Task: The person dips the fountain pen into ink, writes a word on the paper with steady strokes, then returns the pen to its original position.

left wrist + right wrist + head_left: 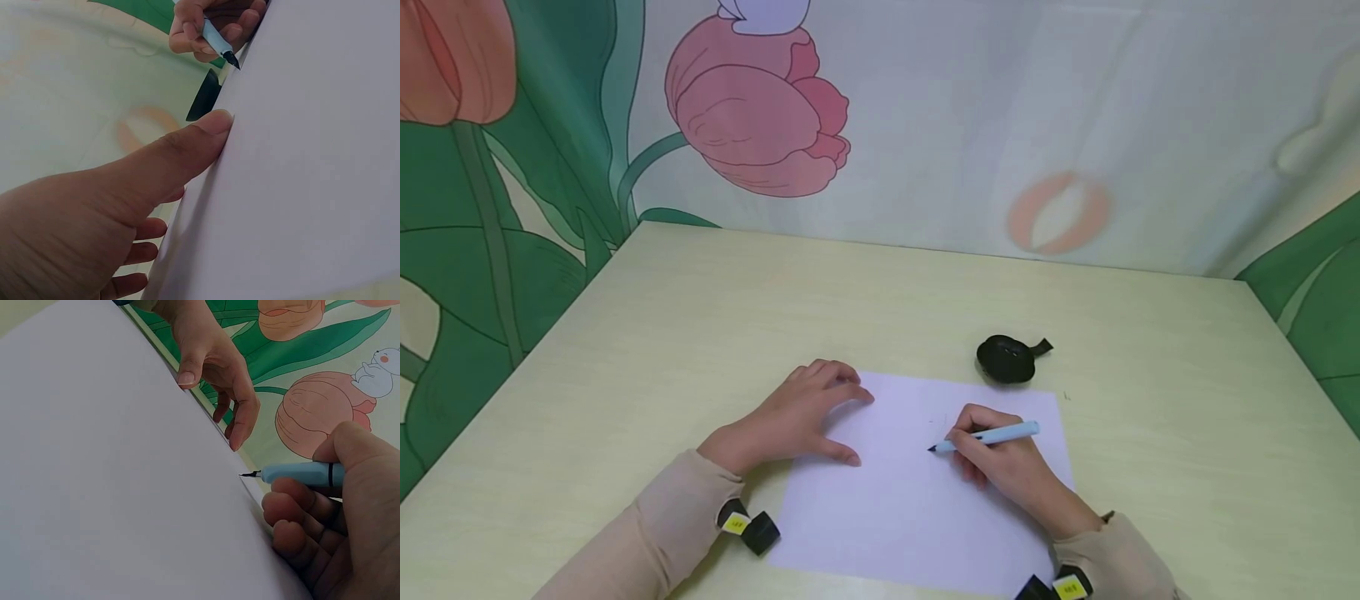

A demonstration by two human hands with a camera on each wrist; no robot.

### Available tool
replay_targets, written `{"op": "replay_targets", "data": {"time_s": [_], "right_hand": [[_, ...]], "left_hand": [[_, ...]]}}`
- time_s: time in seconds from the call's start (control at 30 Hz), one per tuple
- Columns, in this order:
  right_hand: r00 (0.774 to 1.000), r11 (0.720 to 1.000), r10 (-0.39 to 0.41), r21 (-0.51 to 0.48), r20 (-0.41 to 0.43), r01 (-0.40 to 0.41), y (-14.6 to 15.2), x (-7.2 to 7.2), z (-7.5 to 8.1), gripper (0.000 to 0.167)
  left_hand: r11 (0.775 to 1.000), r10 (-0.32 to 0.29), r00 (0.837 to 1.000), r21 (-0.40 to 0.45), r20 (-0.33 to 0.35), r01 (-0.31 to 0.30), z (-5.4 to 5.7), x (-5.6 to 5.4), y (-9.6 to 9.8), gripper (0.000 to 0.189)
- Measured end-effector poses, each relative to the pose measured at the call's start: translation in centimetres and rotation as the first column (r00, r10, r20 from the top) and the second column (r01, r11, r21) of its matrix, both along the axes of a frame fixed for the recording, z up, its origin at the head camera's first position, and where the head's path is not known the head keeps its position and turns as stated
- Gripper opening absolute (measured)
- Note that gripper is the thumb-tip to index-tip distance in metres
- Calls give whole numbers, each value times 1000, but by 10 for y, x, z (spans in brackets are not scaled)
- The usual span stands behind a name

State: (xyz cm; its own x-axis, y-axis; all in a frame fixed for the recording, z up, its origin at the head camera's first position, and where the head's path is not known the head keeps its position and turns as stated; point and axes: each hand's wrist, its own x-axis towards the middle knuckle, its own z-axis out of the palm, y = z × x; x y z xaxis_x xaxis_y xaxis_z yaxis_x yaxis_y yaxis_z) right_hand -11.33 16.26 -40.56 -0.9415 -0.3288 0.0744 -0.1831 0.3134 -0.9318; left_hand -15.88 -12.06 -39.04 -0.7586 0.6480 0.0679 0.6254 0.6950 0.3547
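Right grip (1003, 467) is clamped on a blue pen (1013, 432), slanted over white paper (887, 517), whose left edge is overlapped by the left grip (801, 412), fingers apart, with broad bench (790, 292) extending beyond the far paper edge.

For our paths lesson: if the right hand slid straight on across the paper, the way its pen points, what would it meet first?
Probably the thumb of the left hand: the fountain pen in the right hand points roughly at it across the paper, though depth is unclear.
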Motion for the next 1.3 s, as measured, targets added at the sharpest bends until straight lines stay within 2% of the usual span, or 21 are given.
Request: {"op": "replay_targets", "data": {"time_s": [0.73, 1.17, 1.3], "right_hand": [[1000, 1000, -6, 24, 8, 5, 0, -1, -1, 16], [999, 997, -47, -55, 13, 48, 2, -2, -2, 15], [995, 993, -98, -70, 21, 99, 2, -3, -1, 15]], "left_hand": [[1000, -5, 1000, 14, 4, 5, 2, 1, -1, 66], [1000, -8, 1000, 13, 3, 8, 0, 0, -2, 66], [1000, -14, 1000, 10, -17, 15, 0, 0, -3, 66]]}}
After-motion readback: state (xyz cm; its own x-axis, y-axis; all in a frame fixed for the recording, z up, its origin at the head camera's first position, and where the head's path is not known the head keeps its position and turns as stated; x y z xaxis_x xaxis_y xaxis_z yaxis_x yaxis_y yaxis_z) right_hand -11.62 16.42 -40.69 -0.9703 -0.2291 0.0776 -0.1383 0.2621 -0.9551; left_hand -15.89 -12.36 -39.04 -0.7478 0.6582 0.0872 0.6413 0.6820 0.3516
